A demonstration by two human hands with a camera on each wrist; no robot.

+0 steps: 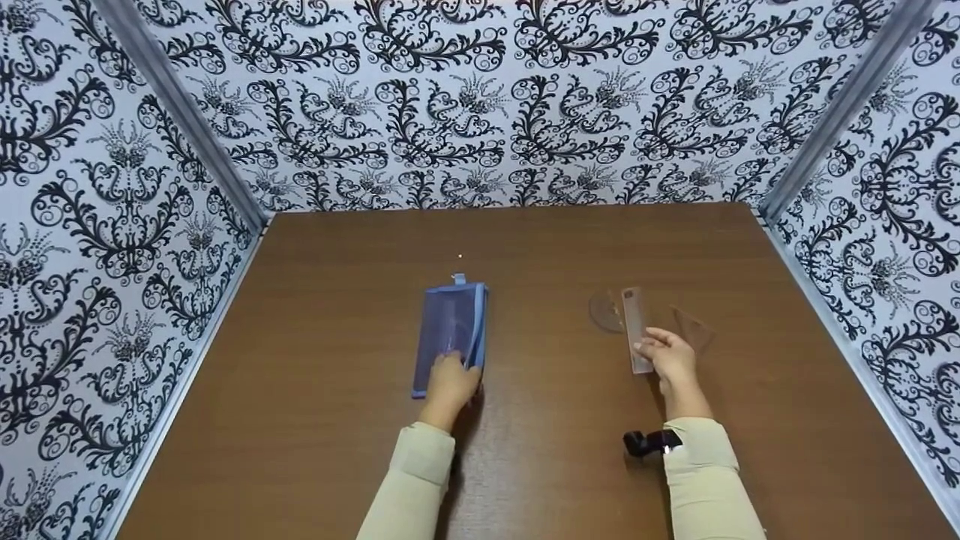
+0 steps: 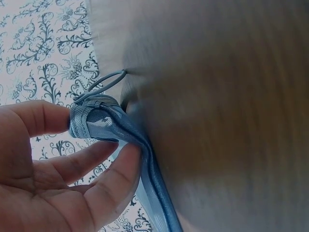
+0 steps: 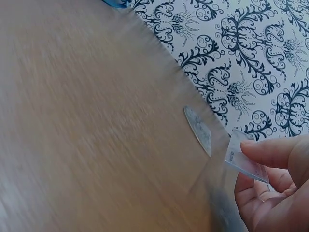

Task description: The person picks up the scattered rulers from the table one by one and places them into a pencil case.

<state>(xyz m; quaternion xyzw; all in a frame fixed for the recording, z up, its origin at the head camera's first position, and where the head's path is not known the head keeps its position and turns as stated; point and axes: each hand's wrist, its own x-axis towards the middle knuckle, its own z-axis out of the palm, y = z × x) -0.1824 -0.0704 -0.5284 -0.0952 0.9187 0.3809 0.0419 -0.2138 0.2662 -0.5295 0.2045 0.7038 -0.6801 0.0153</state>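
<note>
The pouch (image 1: 442, 322) is blue woven mesh, semi-transparent, with a thicker cloth edge band. The ruler (image 1: 634, 319) is clear, smooth, glossy plastic. The protractor (image 1: 602, 313) and set square (image 1: 694, 331) are likewise transparent plastic. The table (image 1: 315, 337) has a smooth brown wood-grain surface with a soft sheen. The sleeves (image 1: 701, 480) are matt cloth. The corner strips (image 1: 184, 109) look like grey metal.

A blue rectangular mesh pouch (image 1: 436, 319) is gripped by the left hand (image 1: 451, 386), while a clear flat plastic ruler (image 1: 633, 319), pointing forward, is pinched in the right hand (image 1: 673, 362).
</note>
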